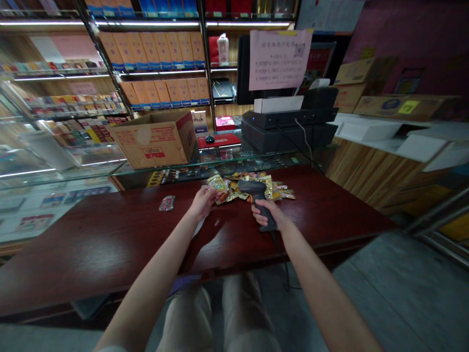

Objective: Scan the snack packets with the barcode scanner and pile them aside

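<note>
My right hand point(266, 214) is wrapped around the handle of a dark barcode scanner point(253, 187), its head pointing left over a pile of snack packets point(280, 189). My left hand point(203, 203) pinches the edge of a gold and green snack packet point(219, 186) at the pile's left side. Fingertips partly hide where it is gripped. A single small red packet point(167, 203) lies apart on the dark wooden table point(110, 234), left of my left hand. From the scanner's base a cord point(282, 252) hangs over the table's front edge.
Behind the table, a glass counter point(223, 155) carries an open cardboard box point(154, 139), a mouse point(209, 139) on a red mat, and a black till point(289, 134) with a monitor and pink notice point(280, 61). Stocked shelves point(157, 54) stand behind; cartons point(388, 105) sit at right.
</note>
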